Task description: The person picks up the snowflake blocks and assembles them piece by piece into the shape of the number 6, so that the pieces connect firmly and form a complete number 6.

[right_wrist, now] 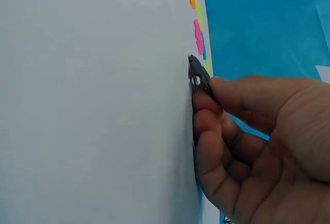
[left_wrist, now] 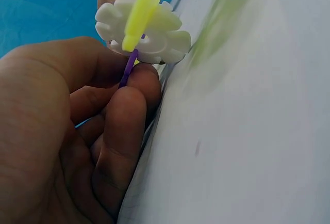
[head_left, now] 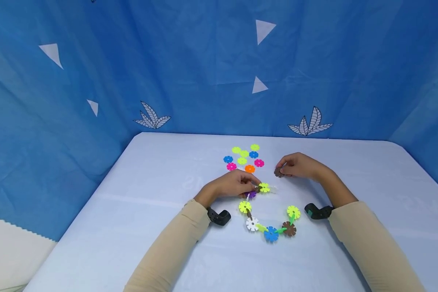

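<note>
My left hand (head_left: 235, 184) pinches a purple interlocking disc (left_wrist: 130, 69) in a chain of notched, flower-shaped plastic discs. A white disc (left_wrist: 172, 35) and a yellow one (left_wrist: 142, 20) show just beyond those fingertips in the left wrist view. The chain curves over the table through a white disc (head_left: 252, 224), a blue disc (head_left: 271, 234) and a brown disc (head_left: 289, 229) to a yellow-green end disc (head_left: 293, 212). To the right, apart from the chain, my right hand (head_left: 301, 166) pinches a loose brown disc (right_wrist: 200, 74) by its edge, close to the tabletop.
Loose discs lie beyond the hands, among them an orange disc (head_left: 250, 168), a pink disc (head_left: 259, 163), a blue disc (head_left: 253, 154) and several yellow-green ones. A white cloth covers the table (head_left: 160, 170). Behind it hangs a blue curtain (head_left: 211, 73).
</note>
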Demonstrator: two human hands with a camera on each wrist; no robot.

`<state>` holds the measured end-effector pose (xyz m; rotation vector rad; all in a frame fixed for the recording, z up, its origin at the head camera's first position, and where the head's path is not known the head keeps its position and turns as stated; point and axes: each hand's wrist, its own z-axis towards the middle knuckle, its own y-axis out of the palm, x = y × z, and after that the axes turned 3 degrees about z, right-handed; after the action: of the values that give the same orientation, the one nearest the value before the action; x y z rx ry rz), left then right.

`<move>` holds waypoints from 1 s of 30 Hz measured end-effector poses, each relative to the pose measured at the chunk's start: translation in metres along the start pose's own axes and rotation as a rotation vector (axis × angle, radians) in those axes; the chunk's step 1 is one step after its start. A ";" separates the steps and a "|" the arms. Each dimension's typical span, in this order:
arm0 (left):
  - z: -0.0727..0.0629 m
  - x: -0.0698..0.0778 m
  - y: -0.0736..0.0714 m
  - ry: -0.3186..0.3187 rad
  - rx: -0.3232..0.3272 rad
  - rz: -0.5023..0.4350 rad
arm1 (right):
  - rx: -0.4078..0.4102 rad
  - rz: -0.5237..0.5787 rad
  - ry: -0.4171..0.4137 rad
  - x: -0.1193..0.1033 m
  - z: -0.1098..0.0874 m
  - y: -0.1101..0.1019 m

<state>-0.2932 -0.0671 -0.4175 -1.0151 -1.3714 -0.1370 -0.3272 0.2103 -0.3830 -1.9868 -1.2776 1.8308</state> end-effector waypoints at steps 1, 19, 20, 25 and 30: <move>0.000 0.000 0.000 0.000 0.001 0.005 | -0.014 0.024 0.011 0.001 -0.004 0.001; -0.002 0.000 0.004 0.023 0.024 0.013 | -0.193 0.317 0.072 0.011 -0.045 0.010; -0.002 0.000 0.004 0.024 0.026 0.011 | -0.198 0.322 0.075 0.011 -0.046 0.010; -0.003 -0.001 0.002 0.020 0.038 -0.003 | -0.224 0.343 0.078 0.013 -0.044 0.013; -0.003 -0.003 0.001 0.020 0.045 -0.017 | -0.256 0.364 0.065 0.013 -0.042 0.017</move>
<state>-0.2911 -0.0696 -0.4204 -0.9623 -1.3597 -0.1284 -0.2842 0.2257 -0.3930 -2.5388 -1.2508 1.8001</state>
